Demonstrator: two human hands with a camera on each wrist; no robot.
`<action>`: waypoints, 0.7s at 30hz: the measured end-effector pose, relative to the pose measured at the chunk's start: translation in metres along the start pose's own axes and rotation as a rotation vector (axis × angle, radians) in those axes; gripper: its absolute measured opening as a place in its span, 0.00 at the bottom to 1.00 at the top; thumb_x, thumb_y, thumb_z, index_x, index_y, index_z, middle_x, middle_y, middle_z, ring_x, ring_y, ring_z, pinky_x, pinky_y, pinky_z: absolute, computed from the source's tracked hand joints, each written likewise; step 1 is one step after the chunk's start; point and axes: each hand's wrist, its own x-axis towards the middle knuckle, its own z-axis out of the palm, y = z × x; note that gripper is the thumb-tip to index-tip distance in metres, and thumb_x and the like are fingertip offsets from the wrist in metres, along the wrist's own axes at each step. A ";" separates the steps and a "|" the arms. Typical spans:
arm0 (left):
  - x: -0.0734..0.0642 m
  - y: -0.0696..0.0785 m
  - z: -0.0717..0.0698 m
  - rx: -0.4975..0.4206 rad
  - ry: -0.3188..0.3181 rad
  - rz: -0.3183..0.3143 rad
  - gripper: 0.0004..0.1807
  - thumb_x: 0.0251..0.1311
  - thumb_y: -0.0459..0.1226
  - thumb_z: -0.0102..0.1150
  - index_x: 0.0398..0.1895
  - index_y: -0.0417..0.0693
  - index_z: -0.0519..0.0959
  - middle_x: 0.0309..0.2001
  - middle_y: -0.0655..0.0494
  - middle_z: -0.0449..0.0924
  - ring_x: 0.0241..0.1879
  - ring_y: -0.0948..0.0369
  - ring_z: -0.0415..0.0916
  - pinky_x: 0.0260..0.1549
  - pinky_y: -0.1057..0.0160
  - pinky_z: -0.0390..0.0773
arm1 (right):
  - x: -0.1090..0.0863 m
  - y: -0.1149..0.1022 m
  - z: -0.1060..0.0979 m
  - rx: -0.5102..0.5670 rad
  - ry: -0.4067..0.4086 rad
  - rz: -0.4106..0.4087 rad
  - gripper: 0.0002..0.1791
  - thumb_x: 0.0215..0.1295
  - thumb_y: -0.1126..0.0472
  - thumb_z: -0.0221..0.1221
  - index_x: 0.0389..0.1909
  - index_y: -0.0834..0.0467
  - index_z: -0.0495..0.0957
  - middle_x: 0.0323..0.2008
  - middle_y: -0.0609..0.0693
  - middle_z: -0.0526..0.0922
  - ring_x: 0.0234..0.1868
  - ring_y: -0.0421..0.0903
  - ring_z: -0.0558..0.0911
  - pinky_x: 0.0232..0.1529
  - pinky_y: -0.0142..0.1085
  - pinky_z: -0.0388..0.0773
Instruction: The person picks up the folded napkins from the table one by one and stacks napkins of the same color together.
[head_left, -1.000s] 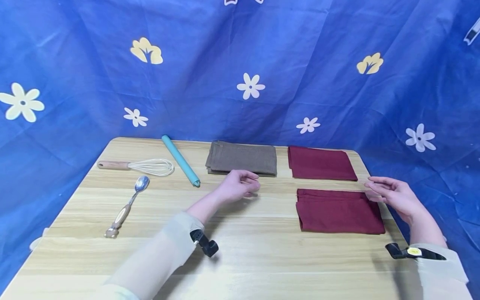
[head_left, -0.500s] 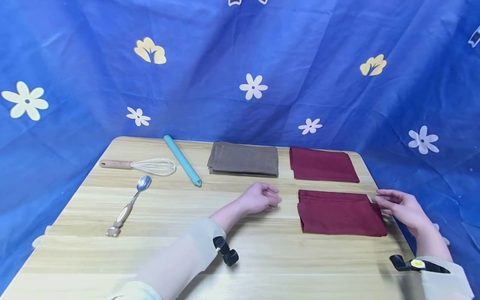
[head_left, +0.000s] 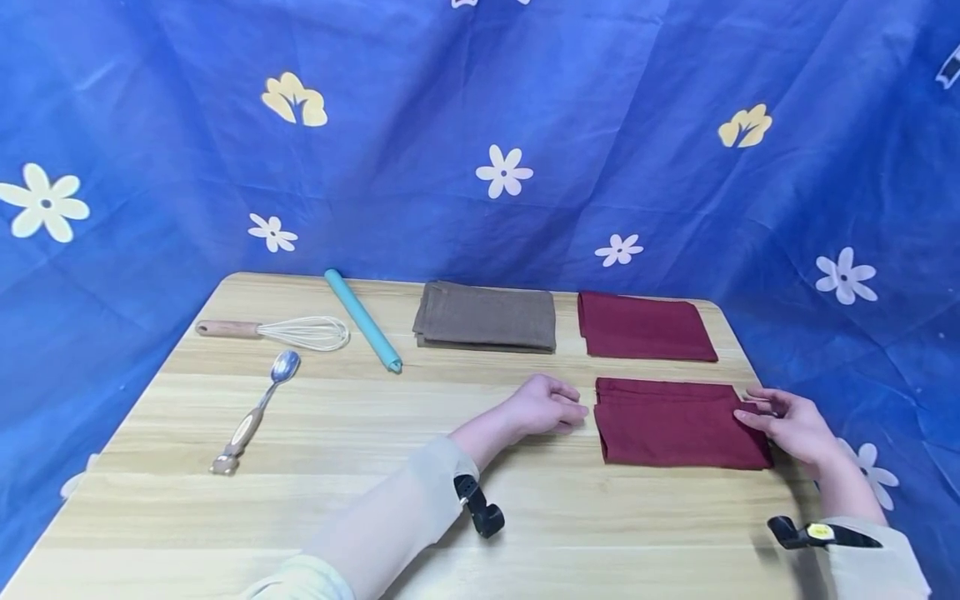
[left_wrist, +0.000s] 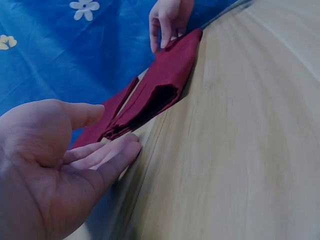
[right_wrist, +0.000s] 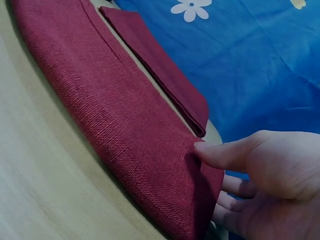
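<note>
A folded maroon cloth (head_left: 678,429) lies flat on the table's right side. My right hand (head_left: 798,425) is at its right end. In the right wrist view, the thumb (right_wrist: 220,152) lies on top of the cloth and the other fingers reach behind its edge, so the hand pinches that end. My left hand (head_left: 543,406) hovers low over the table just short of the cloth's left end. Its thumb and fingers (left_wrist: 117,160) are spread apart with nothing between them, pointing toward the layered folds.
Behind lie a second folded maroon cloth (head_left: 647,327) and a folded grey-brown cloth (head_left: 486,317). Leftward are a teal rolled stick-like thing (head_left: 363,321), a whisk (head_left: 300,332) and a spoon (head_left: 255,412). A blue flowered curtain (head_left: 420,167) hangs beyond the wooden table (head_left: 420,533).
My left hand has moved right, from near the grey-brown cloth to beside the front maroon cloth. My right hand has come down onto that cloth's right end and now pinches it.
</note>
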 end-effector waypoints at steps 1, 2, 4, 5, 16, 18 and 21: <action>0.001 0.000 0.002 -0.006 -0.002 -0.002 0.24 0.64 0.25 0.69 0.61 0.21 0.75 0.45 0.41 0.88 0.50 0.48 0.87 0.49 0.53 0.87 | 0.001 0.000 0.000 -0.002 0.001 0.006 0.42 0.73 0.48 0.68 0.73 0.75 0.65 0.65 0.76 0.74 0.55 0.49 0.79 0.39 0.23 0.77; 0.002 0.000 0.003 -0.018 -0.005 -0.008 0.24 0.64 0.25 0.69 0.61 0.21 0.75 0.46 0.40 0.88 0.50 0.48 0.87 0.49 0.53 0.87 | 0.001 -0.001 0.001 -0.005 0.001 0.012 0.43 0.73 0.48 0.68 0.73 0.75 0.65 0.66 0.76 0.73 0.57 0.53 0.77 0.39 0.22 0.75; 0.004 0.000 0.007 -0.041 -0.014 -0.019 0.23 0.64 0.25 0.69 0.60 0.21 0.75 0.45 0.39 0.88 0.50 0.47 0.86 0.50 0.53 0.87 | 0.003 -0.001 0.001 -0.008 0.006 0.020 0.43 0.72 0.49 0.69 0.72 0.76 0.66 0.66 0.76 0.73 0.59 0.56 0.75 0.39 0.19 0.73; 0.005 0.000 0.009 -0.052 -0.021 -0.024 0.23 0.65 0.25 0.69 0.59 0.21 0.75 0.45 0.39 0.88 0.50 0.47 0.86 0.50 0.52 0.87 | 0.003 0.000 0.001 -0.004 0.007 0.026 0.43 0.72 0.49 0.70 0.72 0.76 0.66 0.65 0.76 0.73 0.58 0.54 0.75 0.40 0.19 0.73; 0.013 -0.002 0.022 -0.126 0.022 -0.063 0.25 0.65 0.23 0.68 0.62 0.20 0.71 0.45 0.39 0.85 0.50 0.48 0.86 0.51 0.53 0.86 | 0.005 -0.001 0.007 0.018 -0.023 0.024 0.39 0.69 0.53 0.73 0.68 0.76 0.71 0.56 0.68 0.80 0.44 0.37 0.74 0.39 0.23 0.74; 0.013 -0.001 0.025 -0.142 0.027 -0.069 0.28 0.65 0.24 0.68 0.64 0.19 0.70 0.46 0.39 0.85 0.50 0.49 0.86 0.51 0.55 0.86 | 0.004 -0.002 0.007 0.006 -0.027 0.025 0.38 0.69 0.54 0.73 0.68 0.76 0.72 0.56 0.68 0.80 0.45 0.42 0.74 0.39 0.23 0.74; 0.015 0.000 0.028 -0.148 0.027 -0.069 0.30 0.65 0.24 0.69 0.66 0.19 0.69 0.47 0.39 0.85 0.51 0.50 0.85 0.53 0.56 0.85 | 0.005 -0.002 0.008 0.004 -0.040 0.020 0.38 0.69 0.55 0.72 0.68 0.76 0.72 0.59 0.71 0.78 0.49 0.48 0.74 0.39 0.23 0.74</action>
